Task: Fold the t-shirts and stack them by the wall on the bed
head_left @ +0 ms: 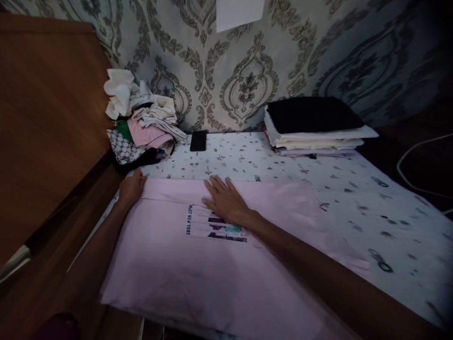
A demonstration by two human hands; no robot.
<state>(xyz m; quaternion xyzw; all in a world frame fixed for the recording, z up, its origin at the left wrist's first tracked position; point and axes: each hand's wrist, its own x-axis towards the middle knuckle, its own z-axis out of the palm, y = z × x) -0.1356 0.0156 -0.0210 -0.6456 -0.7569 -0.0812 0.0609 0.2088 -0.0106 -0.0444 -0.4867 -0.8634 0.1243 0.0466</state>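
Smoothing seems the step in hand: on the pink shirt (159, 269) at six o'clock, my right grip (226, 200) lies spread, holding nothing, my left grip (131, 188) curls at its ten-o'clock corner, pinch unclear; next calls for keeping that edge straight.

Matt, lightly creased cloth in the pink garment (152, 274), smooth-looking wood in the panel (46, 118)
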